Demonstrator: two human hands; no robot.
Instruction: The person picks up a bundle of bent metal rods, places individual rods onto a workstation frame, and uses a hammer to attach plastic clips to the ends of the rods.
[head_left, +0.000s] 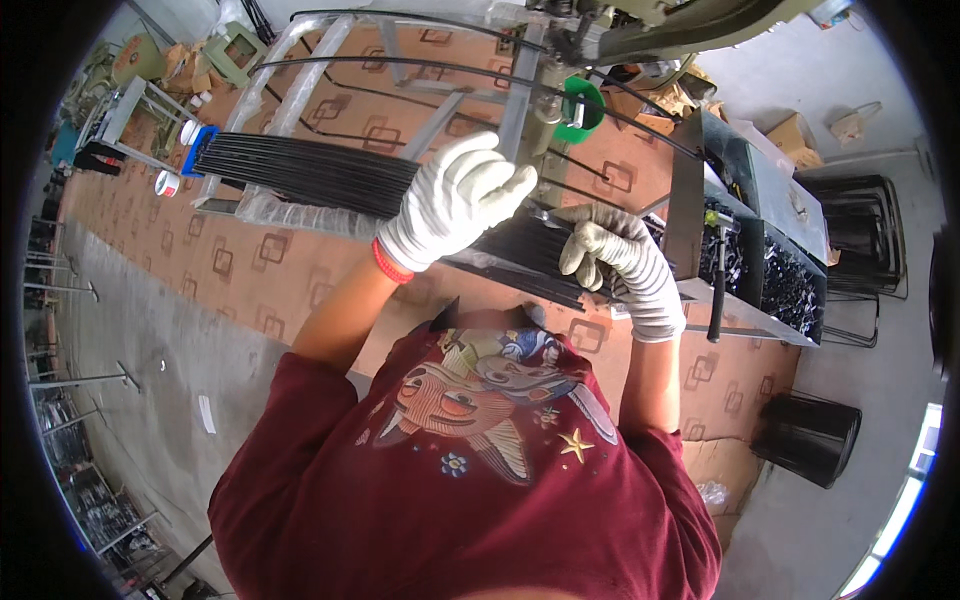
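My left hand (450, 205), in a white knit glove, is raised over a long bundle of thin black rods (300, 165). Its fingers are loosely curled and apart, and nothing shows between them. My right hand (625, 262), in a soiled, striped glove, is closed over the right end of the rods. A small shiny metal piece (543, 215) shows by its forefinger; the rest of what it holds is hidden. Just beyond both hands stands the column of a green-grey machine (545, 110).
Long curved black bars (420, 65) cross a metal frame (290, 100) ahead. A green bucket (580, 110) stands behind the machine. On the right, metal bins (790, 285) hold small black parts, with a hammer (718, 280) on their near edge. Black bent frames (810, 435) lean at the wall.
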